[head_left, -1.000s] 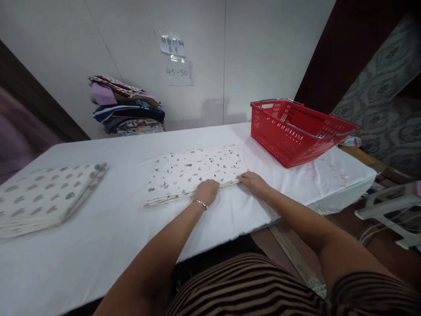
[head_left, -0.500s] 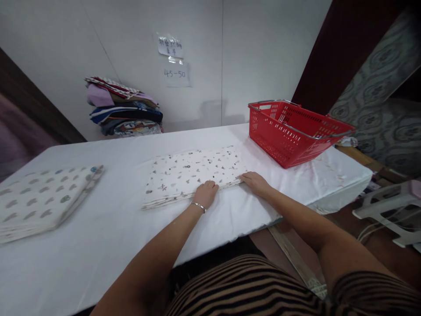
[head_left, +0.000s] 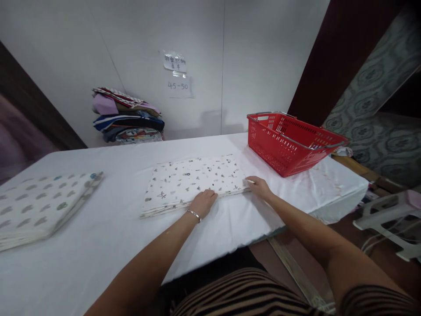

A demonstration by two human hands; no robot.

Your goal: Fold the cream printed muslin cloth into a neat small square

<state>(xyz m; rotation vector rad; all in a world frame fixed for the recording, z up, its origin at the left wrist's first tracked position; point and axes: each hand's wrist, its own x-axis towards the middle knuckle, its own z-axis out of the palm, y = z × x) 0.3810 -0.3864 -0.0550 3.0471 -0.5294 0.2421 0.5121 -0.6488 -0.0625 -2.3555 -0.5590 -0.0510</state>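
Observation:
A folded white cloth (head_left: 194, 175) with small grey and dark prints lies flat on the table, its layers showing along the near edge. Across the middle of that edge rests my left hand (head_left: 204, 202), fingers laid on the fabric and a bracelet at the wrist. My right hand (head_left: 259, 188) pinches the cloth's near right corner, which is slightly raised between thumb and fingers. To the left lies another folded white cloth (head_left: 36, 206) with a larger grey pattern, apart from both hands.
A red plastic basket (head_left: 279, 151) with metal handles stands at the table's right end. Folded fabrics (head_left: 128, 118) are piled by the wall at the back left. The table (head_left: 125, 254) has a white cover. A white plastic stool (head_left: 388, 219) stands at the right.
My right hand has closed on the cloth's near right corner and raised it slightly. My left hand stays on the near edge. The whole view has tilted up a little.

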